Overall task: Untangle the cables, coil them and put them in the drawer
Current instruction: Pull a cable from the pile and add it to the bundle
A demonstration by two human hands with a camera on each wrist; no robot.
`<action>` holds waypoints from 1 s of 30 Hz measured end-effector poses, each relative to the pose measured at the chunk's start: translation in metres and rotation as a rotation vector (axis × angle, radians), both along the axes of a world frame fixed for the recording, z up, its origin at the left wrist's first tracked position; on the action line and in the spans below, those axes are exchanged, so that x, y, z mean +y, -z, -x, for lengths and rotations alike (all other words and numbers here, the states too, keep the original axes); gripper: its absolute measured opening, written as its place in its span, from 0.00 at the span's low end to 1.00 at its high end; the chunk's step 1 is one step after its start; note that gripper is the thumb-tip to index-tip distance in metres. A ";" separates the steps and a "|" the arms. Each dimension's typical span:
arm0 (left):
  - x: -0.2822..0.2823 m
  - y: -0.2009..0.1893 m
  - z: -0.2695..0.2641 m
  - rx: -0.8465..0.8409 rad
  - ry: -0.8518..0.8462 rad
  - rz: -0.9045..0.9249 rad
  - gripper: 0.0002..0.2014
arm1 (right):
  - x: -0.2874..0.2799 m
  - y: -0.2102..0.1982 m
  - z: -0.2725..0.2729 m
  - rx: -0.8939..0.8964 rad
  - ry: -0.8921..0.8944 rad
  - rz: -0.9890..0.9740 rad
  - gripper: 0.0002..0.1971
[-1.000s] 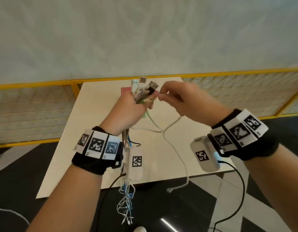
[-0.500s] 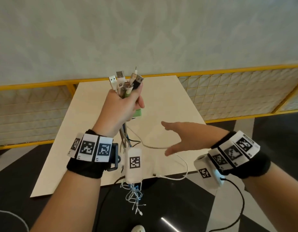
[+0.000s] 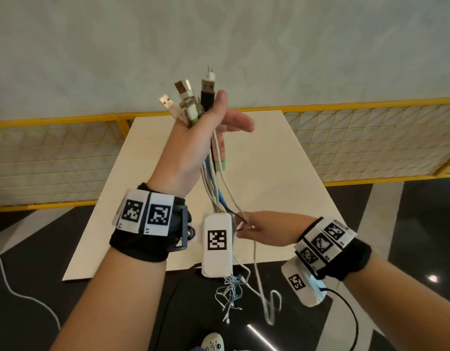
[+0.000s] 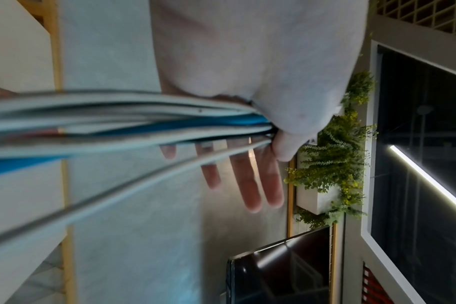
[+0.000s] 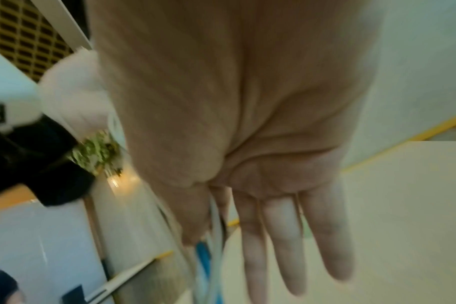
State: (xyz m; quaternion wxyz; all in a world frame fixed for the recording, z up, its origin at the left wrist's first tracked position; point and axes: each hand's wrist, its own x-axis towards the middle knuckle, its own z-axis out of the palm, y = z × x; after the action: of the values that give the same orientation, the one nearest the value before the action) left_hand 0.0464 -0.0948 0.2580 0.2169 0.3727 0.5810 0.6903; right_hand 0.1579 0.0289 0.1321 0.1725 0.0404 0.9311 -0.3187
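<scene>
My left hand (image 3: 218,117) is raised above the white table (image 3: 282,173) and holds a bundle of cables (image 3: 215,173) just below its plugs (image 3: 191,97), which stick up. The thumb clamps the bundle (image 4: 118,115) against the palm while the other fingers (image 4: 250,185) stay straight. The cables hang down past the left wrist and end in a tangle of thin ends (image 3: 230,295) below the table's near edge. Lower down, my right hand (image 3: 254,230) meets the hanging cables (image 5: 214,236) between thumb and forefinger, its other fingers (image 5: 286,236) straight. No drawer is in view.
A small pink and green object (image 3: 222,158) lies on the table behind the cables. A yellow-framed mesh fence (image 3: 370,138) runs behind the table. A white cord (image 3: 16,287) lies on the dark floor at the left, and a shoe (image 3: 213,343) shows at the bottom.
My left hand has lifted the bundle higher and spread its fingers. My right hand let go near the plugs, dropped low and now meets the hanging cables beside the left wrist.
</scene>
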 end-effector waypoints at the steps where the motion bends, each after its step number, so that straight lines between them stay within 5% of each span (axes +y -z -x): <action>1: -0.002 0.000 0.002 -0.008 -0.011 -0.002 0.24 | 0.002 0.008 -0.002 -0.005 0.032 0.038 0.07; 7: -0.001 0.014 0.001 0.032 -0.035 0.040 0.23 | 0.012 0.014 -0.002 -0.106 0.128 0.172 0.09; 10: 0.004 0.028 0.002 0.071 -0.018 0.074 0.23 | 0.016 -0.001 -0.004 -0.047 0.090 0.033 0.38; 12: 0.006 0.037 0.000 0.132 -0.005 0.137 0.23 | 0.010 -0.025 -0.002 0.106 0.105 0.087 0.45; 16: 0.012 0.053 -0.011 0.196 0.062 0.314 0.18 | -0.013 -0.055 0.013 0.391 0.209 0.472 0.24; 21: 0.016 0.061 -0.014 0.092 -0.026 0.184 0.09 | -0.037 -0.048 0.026 0.622 0.393 0.553 0.14; 25: 0.006 0.068 -0.005 0.009 0.024 0.055 0.38 | -0.040 -0.034 0.032 0.527 0.504 0.677 0.06; 30: -0.003 0.071 -0.007 -0.005 -0.001 -0.030 0.35 | -0.041 -0.036 0.028 0.346 0.511 0.685 0.16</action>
State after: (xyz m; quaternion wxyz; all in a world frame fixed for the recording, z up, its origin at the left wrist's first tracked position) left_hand 0.0530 -0.0975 0.1867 0.2124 0.3738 0.5701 0.7001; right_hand 0.1303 -0.0118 0.1681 -0.0660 0.1556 0.7473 -0.6426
